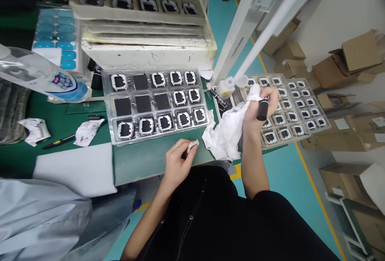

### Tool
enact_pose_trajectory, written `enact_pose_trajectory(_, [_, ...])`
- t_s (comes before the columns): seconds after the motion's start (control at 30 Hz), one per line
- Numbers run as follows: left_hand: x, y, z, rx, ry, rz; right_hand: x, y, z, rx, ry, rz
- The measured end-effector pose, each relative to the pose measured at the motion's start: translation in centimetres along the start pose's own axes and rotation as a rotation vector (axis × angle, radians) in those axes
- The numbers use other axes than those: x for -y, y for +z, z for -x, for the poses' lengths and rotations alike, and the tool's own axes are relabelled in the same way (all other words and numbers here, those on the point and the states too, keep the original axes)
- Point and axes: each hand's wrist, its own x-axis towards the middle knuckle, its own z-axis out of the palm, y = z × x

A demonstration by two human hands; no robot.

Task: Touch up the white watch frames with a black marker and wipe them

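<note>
Near the bench's front edge, my left hand (177, 160) pinches a small pale frame part (193, 145) between thumb and fingers; much of the part is hidden. My right hand (259, 106) is raised on the right, closed round a black marker pen (263, 108). A crumpled white cloth (224, 134) is also in that hand and drapes down over the bench corner. Ahead of my left hand lies a clear plastic tray (136, 136). Most of its compartments hold white-rimmed square frames (165, 122); several show only black squares (143, 103).
Behind stands a stack of foam trays (144, 48). Further right are more part trays (281, 120), a small white bottle (225, 88) and a white post (240, 40). To the left are a plastic bottle (45, 76), a pen (58, 142) and another person's sleeve (45, 213).
</note>
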Motion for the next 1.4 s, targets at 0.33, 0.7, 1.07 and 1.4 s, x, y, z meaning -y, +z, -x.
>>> enact_pose_trajectory(0.33, [-0.1,0.2,-0.2,0.016,0.006,0.038,2.9,2.8,-2.8,-0.032,0.09,0.404])
enact_pose_trajectory(0.7, [-0.2,0.2,-0.3,0.028,-0.002,0.066,4.7,2.3,-5.4,0.089,0.166,0.534])
enact_pose_trajectory(1.07, [-0.2,0.3,-0.2,0.022,-0.005,0.082,4.3,2.1,-5.6,0.145,0.185,0.566])
enact_pose_trajectory(1.4, [0.1,0.4,-0.1,0.009,0.034,0.083,3.8,2.0,-5.2,0.148,0.138,0.622])
